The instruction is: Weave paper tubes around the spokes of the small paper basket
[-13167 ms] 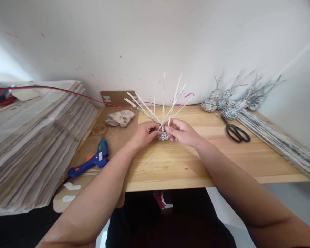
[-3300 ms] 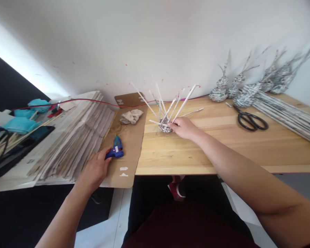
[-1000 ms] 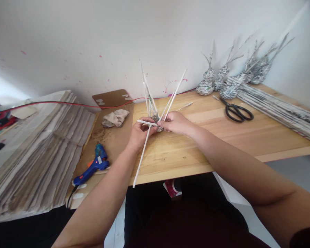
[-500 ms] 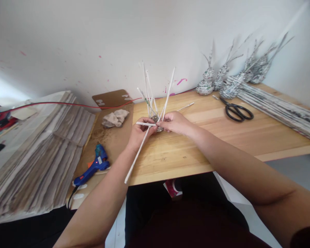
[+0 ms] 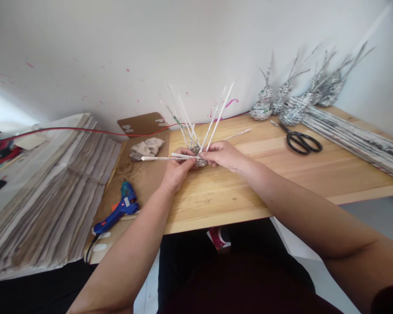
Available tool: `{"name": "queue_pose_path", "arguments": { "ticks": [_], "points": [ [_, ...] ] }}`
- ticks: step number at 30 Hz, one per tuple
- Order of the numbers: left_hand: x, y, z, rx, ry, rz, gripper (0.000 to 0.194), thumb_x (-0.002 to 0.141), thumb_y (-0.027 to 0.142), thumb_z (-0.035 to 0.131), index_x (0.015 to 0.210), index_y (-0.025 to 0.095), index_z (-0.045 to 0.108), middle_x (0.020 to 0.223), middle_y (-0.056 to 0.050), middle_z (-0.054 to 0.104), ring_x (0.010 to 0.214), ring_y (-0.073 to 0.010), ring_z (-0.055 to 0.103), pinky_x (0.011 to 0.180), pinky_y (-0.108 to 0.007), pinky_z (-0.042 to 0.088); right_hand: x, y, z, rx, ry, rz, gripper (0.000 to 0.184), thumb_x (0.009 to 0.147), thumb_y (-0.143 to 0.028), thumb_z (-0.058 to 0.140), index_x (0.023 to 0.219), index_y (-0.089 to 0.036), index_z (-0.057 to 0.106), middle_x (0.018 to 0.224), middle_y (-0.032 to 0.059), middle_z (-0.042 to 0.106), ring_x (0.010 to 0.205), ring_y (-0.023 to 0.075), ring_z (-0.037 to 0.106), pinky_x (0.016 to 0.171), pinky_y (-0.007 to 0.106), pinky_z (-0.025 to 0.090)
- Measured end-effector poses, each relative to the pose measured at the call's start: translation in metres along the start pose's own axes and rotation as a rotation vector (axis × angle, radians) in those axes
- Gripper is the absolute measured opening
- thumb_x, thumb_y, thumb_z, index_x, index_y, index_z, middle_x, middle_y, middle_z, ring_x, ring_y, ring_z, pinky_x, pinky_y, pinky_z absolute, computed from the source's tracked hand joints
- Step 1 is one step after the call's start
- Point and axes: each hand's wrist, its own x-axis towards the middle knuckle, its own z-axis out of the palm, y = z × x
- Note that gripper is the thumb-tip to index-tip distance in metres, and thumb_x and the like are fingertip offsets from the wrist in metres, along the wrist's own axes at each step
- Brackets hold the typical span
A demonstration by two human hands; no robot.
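Observation:
Between my hands on the wooden table (image 5: 212, 198) is a small woven paper base (image 5: 201, 162), with several rolled paper sticks (image 5: 216, 115) fanning up from it. My left hand (image 5: 180, 168) pinches it from the left, thumb against the weave. A loose paper stick end (image 5: 153, 158) runs out leftward across that hand, beside a second, shorter-looking one. On the other side my right hand (image 5: 221, 155) has its fingertips closed at the foot of the upright sticks. The fingers and thumbs hide much of the weave.
A blue glue gun (image 5: 118, 211) lies on cardboard at left, below a crumpled cloth (image 5: 146, 148). Stacked newspaper (image 5: 62, 192) stands farther left. Black scissors (image 5: 303, 141), long paper rolls (image 5: 350, 135) and several woven gourd shapes (image 5: 261, 107) are at right. A red cord (image 5: 108, 131) crosses behind.
The loose stick that pointed down toward the table's front edge has swung up and now points left over my left hand. The upright sticks have shifted and spread wider.

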Motion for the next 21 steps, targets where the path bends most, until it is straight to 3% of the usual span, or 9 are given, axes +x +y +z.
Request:
{"name": "queue_pose_path", "arguments": {
  "ticks": [4, 10, 15, 18, 21],
  "points": [
    [0.002, -0.001, -0.002, -0.007, 0.0, -0.013, 0.029, 0.064, 0.03, 0.081, 0.083, 0.017, 0.062, 0.078, 0.0, 0.064, 0.071, -0.0137, 0.064, 0.065, -0.027, 0.057, -0.002, -0.006, -0.004, 0.001, -0.067, -0.011, 0.027, 0.082, -0.021, 0.066, 0.058, -0.014, 0.058, 0.052, -0.0005, 0.056, 0.05, 0.0085, 0.052, 0.048, 0.02, 0.042],
    [0.004, -0.002, -0.004, -0.06, 0.027, -0.077, 0.033, 0.061, 0.031, 0.081, 0.085, 0.015, 0.065, 0.081, -0.002, 0.068, 0.074, -0.0156, 0.067, 0.068, -0.028, 0.058, -0.002, -0.008, -0.007, 0.024, -0.105, -0.072, 0.01, 0.072, -0.006, 0.06, 0.072, -0.015, 0.065, 0.059, -0.0013, 0.06, 0.056, 0.0103, 0.055, 0.051, 0.02, 0.044],
    [0.003, 0.001, -0.004, -0.104, 0.013, -0.098, 0.032, 0.061, 0.03, 0.081, 0.084, 0.015, 0.063, 0.078, -0.001, 0.068, 0.07, -0.0144, 0.066, 0.068, -0.03, 0.057, -0.001, -0.011, -0.014, 0.057, 0.054, -0.165, 0.019, 0.074, -0.009, 0.057, 0.087, -0.015, 0.069, 0.056, -0.0035, 0.057, 0.052, 0.0093, 0.05, 0.049, 0.021, 0.039],
    [0.003, 0.004, -0.005, -0.155, 0.019, -0.1, 0.03, 0.061, 0.027, 0.08, 0.082, 0.016, 0.063, 0.078, -0.001, 0.068, 0.069, -0.0136, 0.065, 0.066, -0.028, 0.057, -0.002, -0.017, -0.019, 0.065, 0.167, -0.221, 0.019, 0.075, -0.011, 0.055, 0.086, -0.014, 0.069, 0.057, -0.0032, 0.055, 0.052, 0.0092, 0.05, 0.05, 0.021, 0.039],
    [0.004, 0.006, -0.008, -0.193, 0.007, -0.097, 0.026, 0.062, 0.025, 0.079, 0.081, 0.016, 0.063, 0.078, -0.001, 0.068, 0.071, -0.0136, 0.066, 0.067, -0.028, 0.057, -0.005, -0.021, -0.021, 0.078, 0.2, -0.269, 0.017, 0.075, -0.013, 0.054, 0.083, -0.014, 0.068, 0.058, -0.0034, 0.054, 0.053, 0.0089, 0.048, 0.052, 0.022, 0.039]
  ]
}}
